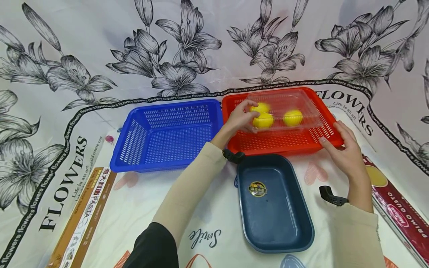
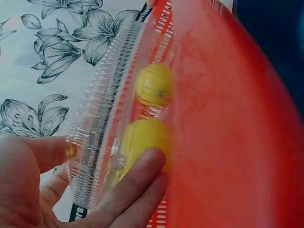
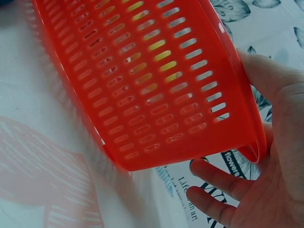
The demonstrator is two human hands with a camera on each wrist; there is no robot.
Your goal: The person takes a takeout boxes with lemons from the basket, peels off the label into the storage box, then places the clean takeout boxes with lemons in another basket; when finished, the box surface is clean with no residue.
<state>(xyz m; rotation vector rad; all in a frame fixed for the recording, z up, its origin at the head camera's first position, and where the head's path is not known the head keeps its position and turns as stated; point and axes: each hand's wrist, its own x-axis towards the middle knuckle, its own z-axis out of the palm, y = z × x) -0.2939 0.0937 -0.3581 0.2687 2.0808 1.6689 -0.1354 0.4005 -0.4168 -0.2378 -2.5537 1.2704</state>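
Observation:
At the back right stands a red basket [image 1: 275, 145] with slotted sides. In it is a clear plastic box [image 1: 285, 99] that contains yellow, lemon-like fruits [image 1: 293, 117]. My left hand [image 1: 242, 117] grips the box's left end, fingers and thumb on opposite sides, as the left wrist view shows with the ribbed clear wall [image 2: 102, 114]. At the basket's right end, my right hand [image 1: 348, 152] holds the rim. The right wrist view has the thumb [image 3: 266, 71] against the basket's rim [image 3: 247, 104], with other fingers beyond its end.
A blue basket [image 1: 177, 139] stands left of the red one. In front of the red basket lies a dark blue tray [image 1: 275, 219] with a round sticker. A pasta box [image 1: 80, 223] lies at the left, and a dark red box [image 1: 399, 208] at the right. Flowered cloth rises behind.

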